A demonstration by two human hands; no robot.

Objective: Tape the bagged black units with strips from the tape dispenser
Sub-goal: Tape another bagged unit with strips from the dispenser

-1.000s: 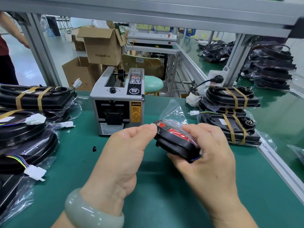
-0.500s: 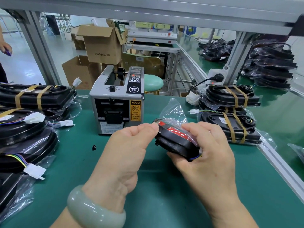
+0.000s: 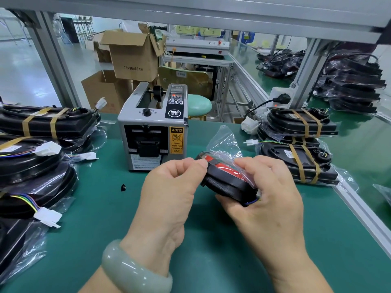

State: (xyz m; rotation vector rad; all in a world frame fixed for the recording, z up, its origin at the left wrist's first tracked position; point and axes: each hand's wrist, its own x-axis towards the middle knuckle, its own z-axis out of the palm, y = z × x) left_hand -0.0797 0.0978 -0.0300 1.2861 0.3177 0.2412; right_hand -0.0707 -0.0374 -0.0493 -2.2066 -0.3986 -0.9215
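Black bagged unit (image 3: 224, 185) — gripped from beneath by right hand (image 3: 270, 208), pinched at its far-left end by left hand (image 3: 169, 187), above the mat (image 3: 101, 208). Runs slantwise, far-left to near-right. Straight beyond, tape dispenser (image 3: 152, 127) — nearer the left hand.

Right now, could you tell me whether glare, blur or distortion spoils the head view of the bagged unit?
Head view: wide-lens distortion splays the frame posts; the clear bag shows mild sheen without hiding the black unit; left hand and right hand look sharp; the far floor is washed out.
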